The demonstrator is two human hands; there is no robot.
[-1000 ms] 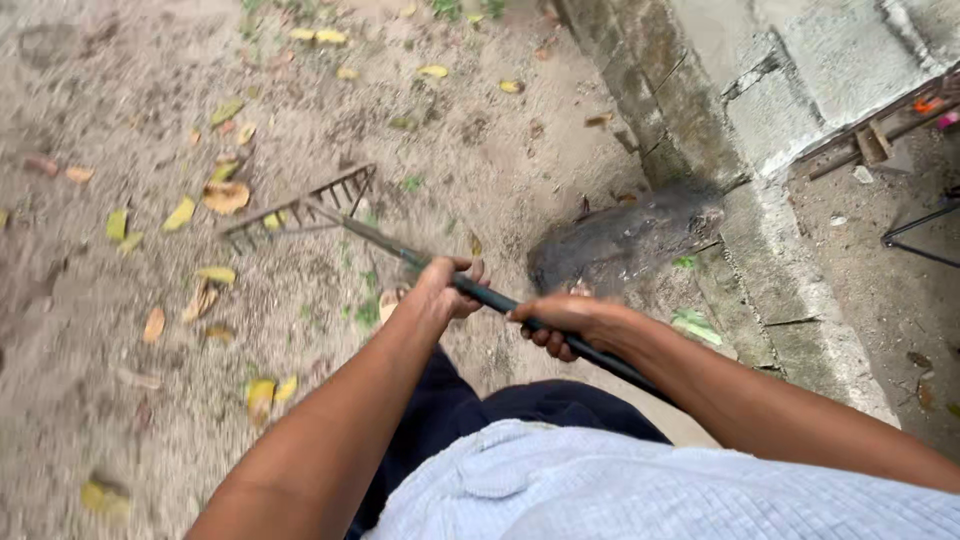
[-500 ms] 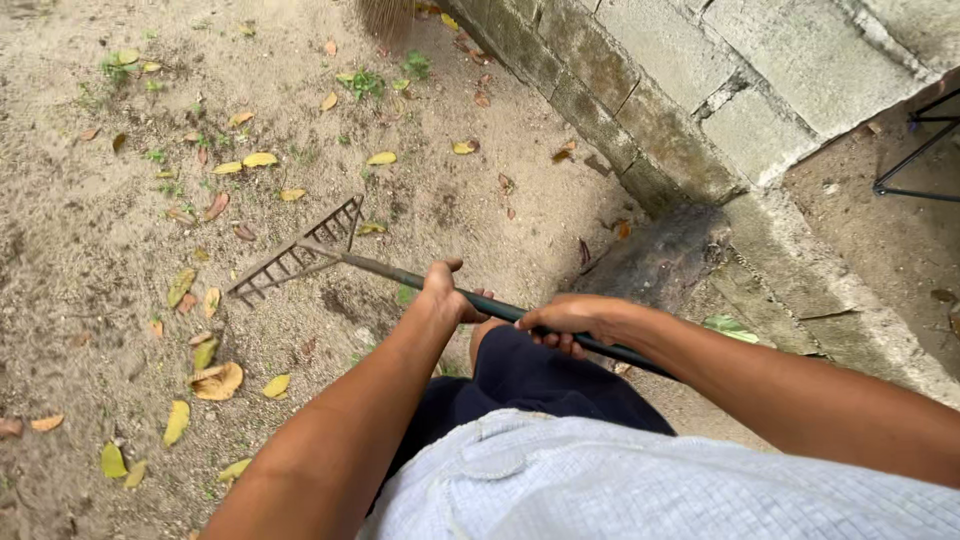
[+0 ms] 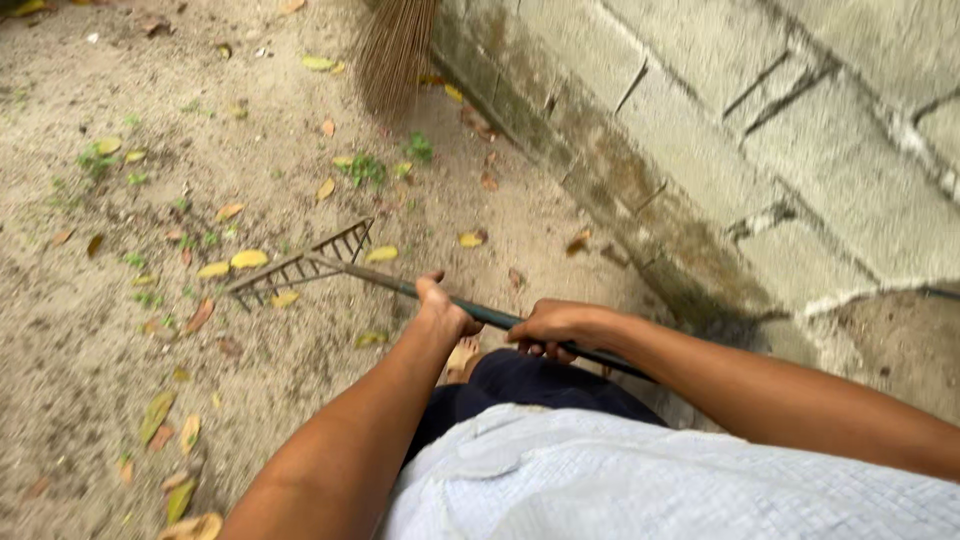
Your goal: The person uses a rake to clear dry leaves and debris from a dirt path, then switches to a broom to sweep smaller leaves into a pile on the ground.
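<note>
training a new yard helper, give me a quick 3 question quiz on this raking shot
1. True or false: both hands grip the rake handle.
2. Which hand is nearer the rake head? A) left hand B) right hand
3. What leans against the block wall at the top of the picture?

Key
1. True: both hands are closed around the dark handle.
2. A: the left hand is further down the handle, toward the tines.
3. A straw broom; only its bristles show.
</note>
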